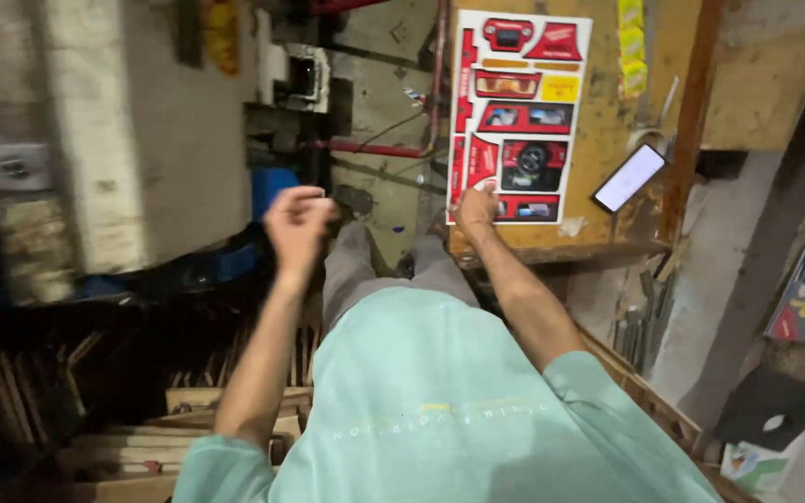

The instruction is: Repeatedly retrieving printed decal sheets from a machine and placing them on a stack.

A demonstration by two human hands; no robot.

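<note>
Two hands show in the middle of the frame, both raised ahead of the person's mint-green shirt [440,401]. Fingertips of the right hand [475,207] press flat on the lower left corner of a sticker sheet [519,116], just below centre of the frame; they are spread on the sheet and grasp nothing. It is a white sheet printed with red and black decal shapes, and it lies on a worn yellow board [607,140] in the upper middle of the frame.

Left of centre, the left hand [298,224] hangs in the air with its fingers curled inward, well apart from the sheet. It is blurred, so I cannot tell whether the fingers pinch something small or are simply clenched.

Nearly every decal appears to be in place on the sheet, with no clear gap visible; at most one small piece may have been lifted near the pressing fingers, though that corner is too small to read. Judged from this, the work with the sheet is near its start and most of the shapes remain to be dealt with.

Right of the sheet, a phone [629,177] with a lit screen rests on the board's edge. Grey trousers [356,270] show between the arms, and wooden slats [235,410] fill the lower left of the frame.
</note>
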